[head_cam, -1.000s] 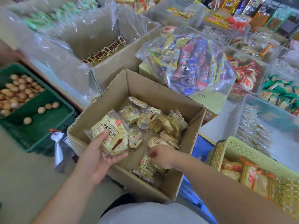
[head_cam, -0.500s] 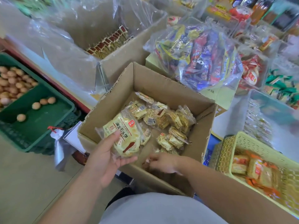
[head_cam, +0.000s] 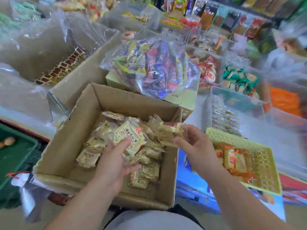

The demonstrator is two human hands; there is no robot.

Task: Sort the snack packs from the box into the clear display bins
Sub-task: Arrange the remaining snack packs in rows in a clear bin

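An open cardboard box (head_cam: 71, 133) in front of me holds several pale yellow snack packs (head_cam: 89, 156). My left hand (head_cam: 114, 161) is palm up over the box and holds a stack of yellow packs (head_cam: 131, 138), thumb on top. My right hand (head_cam: 194, 145) is raised at the box's right edge and pinches a few small packs (head_cam: 169, 131). A clear display bin (head_cam: 235, 103) to the right holds rows of similar small packs.
A yellow basket (head_cam: 265, 156) with orange packs sits right of the box. A plastic bag of mixed sweets (head_cam: 152, 67) lies behind it. Plastic-lined cartons (head_cam: 93, 58) stand at left, a green crate (head_cam: 15, 151) at far left, more clear bins of snacks at the back.
My right hand has come up out of the box's near corner with small packs in its fingers. My left hand keeps its stack and has shifted right over the box.
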